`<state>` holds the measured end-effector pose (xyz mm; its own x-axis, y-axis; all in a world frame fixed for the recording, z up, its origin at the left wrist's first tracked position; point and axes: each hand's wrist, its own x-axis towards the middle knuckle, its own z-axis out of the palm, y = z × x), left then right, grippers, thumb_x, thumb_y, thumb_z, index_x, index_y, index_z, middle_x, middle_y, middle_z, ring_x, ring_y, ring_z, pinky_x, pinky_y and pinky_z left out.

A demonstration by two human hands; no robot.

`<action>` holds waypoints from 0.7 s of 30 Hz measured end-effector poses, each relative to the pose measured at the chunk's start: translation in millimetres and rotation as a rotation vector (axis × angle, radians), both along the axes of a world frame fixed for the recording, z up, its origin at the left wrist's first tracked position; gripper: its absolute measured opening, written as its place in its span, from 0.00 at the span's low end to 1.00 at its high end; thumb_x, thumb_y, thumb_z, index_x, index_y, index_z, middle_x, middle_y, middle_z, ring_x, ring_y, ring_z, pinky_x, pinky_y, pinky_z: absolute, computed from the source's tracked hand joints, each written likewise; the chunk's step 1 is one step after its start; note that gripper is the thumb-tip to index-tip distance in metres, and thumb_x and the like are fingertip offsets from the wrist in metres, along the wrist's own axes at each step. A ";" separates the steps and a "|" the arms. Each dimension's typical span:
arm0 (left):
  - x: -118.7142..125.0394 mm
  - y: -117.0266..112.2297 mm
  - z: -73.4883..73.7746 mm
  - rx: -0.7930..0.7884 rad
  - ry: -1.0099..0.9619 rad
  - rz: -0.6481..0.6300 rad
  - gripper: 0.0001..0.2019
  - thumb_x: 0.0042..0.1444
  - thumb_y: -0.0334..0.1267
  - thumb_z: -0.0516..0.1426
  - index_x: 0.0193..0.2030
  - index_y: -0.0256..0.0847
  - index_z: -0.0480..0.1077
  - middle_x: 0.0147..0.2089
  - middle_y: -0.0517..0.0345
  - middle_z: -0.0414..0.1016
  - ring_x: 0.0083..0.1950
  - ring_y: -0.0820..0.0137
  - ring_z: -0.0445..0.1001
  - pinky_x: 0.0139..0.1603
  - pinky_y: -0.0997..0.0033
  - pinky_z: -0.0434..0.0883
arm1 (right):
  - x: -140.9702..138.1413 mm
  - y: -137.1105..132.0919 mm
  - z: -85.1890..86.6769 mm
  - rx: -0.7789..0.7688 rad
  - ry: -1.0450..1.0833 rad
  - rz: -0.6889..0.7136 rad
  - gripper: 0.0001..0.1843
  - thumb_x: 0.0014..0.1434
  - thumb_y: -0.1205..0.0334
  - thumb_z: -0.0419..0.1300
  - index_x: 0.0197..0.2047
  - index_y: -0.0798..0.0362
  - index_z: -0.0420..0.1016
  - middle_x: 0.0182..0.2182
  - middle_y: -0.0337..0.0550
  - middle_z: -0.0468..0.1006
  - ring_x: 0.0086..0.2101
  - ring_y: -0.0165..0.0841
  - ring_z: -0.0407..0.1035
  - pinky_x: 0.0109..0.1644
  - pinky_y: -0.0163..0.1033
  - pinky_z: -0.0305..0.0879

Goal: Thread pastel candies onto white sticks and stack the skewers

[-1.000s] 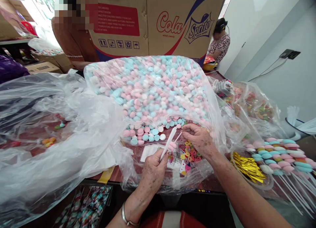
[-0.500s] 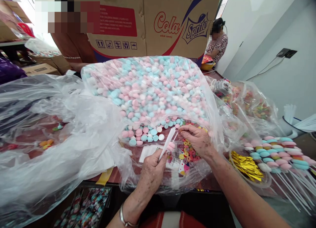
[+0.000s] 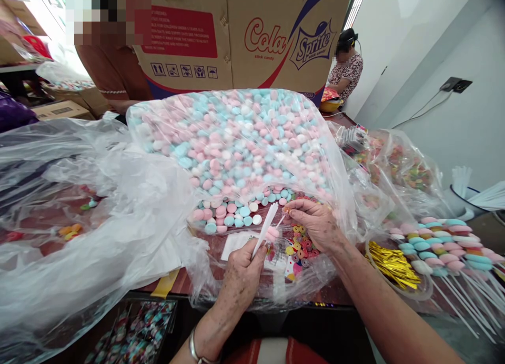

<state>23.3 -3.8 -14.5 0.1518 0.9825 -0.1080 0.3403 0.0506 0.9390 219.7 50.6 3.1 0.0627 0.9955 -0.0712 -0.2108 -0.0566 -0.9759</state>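
Observation:
My left hand (image 3: 245, 263) is closed round a bundle of thin white sticks (image 3: 267, 222) that point up and away. One stick leans apart from the others, with a pink marshmallow (image 3: 272, 234) low on it. Between thumb and fingertips, my right hand (image 3: 312, 220) pinches a small orange gummy ring (image 3: 286, 210), which is at the tip of that stick. Whether the tip is through the ring I cannot tell. Loose gummy rings (image 3: 302, 244) lie below my right hand. Pink, blue and white marshmallows (image 3: 231, 216) spill from a large clear bag (image 3: 236, 132) behind.
Finished marshmallow sticks (image 3: 442, 243) lie at right, beside gold twist ties (image 3: 392, 264) in a round tub. More white sticks (image 3: 462, 180) stand in a container behind. Crumpled plastic (image 3: 118, 211) covers the left side. A large carton (image 3: 256, 38) and two people (image 3: 347, 72) are beyond.
My right hand has brought the orange gummy ring to the tip of the leaning stick. That stick now stands farther from the bundle. My left hand has barely moved.

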 end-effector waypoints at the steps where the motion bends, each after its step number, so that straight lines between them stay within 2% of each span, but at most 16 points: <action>1: 0.0 0.0 0.1 -0.002 -0.001 -0.002 0.16 0.61 0.46 0.52 0.35 0.39 0.76 0.22 0.65 0.60 0.27 0.69 0.58 0.31 0.71 0.57 | -0.3 -0.1 -0.6 -0.001 0.013 0.000 0.15 0.42 0.52 0.75 0.32 0.51 0.82 0.31 0.39 0.82 0.30 0.32 0.75 0.39 0.41 0.78; 5: -0.5 -0.1 0.5 -0.019 -0.012 -0.006 0.16 0.61 0.47 0.52 0.37 0.40 0.76 0.23 0.64 0.62 0.29 0.68 0.60 0.32 0.71 0.58 | 0.0 -0.7 -3.5 0.006 -0.009 0.006 0.14 0.45 0.52 0.73 0.32 0.51 0.82 0.32 0.40 0.82 0.30 0.32 0.75 0.40 0.41 0.78; 10: -0.5 0.7 -0.4 -0.024 -0.006 -0.001 0.16 0.61 0.47 0.52 0.35 0.41 0.76 0.22 0.64 0.61 0.29 0.67 0.60 0.32 0.71 0.58 | 1.4 -0.4 -8.1 0.035 -0.104 0.039 0.14 0.51 0.50 0.70 0.33 0.51 0.81 0.31 0.40 0.82 0.30 0.33 0.76 0.40 0.40 0.77; 16: -0.1 -0.5 1.1 -0.011 0.014 0.007 0.15 0.60 0.47 0.51 0.35 0.40 0.75 0.24 0.63 0.63 0.29 0.68 0.61 0.32 0.71 0.58 | -1.1 -0.4 -12.5 0.087 -0.132 -0.034 0.13 0.51 0.50 0.69 0.34 0.50 0.82 0.31 0.41 0.83 0.32 0.35 0.77 0.41 0.43 0.78; 21: 1.0 0.2 2.4 -0.018 0.013 0.017 0.16 0.60 0.47 0.52 0.35 0.39 0.75 0.23 0.65 0.60 0.28 0.69 0.58 0.31 0.72 0.57 | 1.1 -1.7 -14.6 0.147 -0.257 -0.084 0.11 0.53 0.54 0.67 0.38 0.49 0.84 0.37 0.42 0.85 0.38 0.38 0.78 0.48 0.46 0.75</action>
<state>24.4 -3.6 -12.0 0.1340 0.9827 -0.1276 0.3515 0.0733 0.9333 220.8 48.8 -11.4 0.1428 0.9844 0.1024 0.0462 0.0967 -0.9942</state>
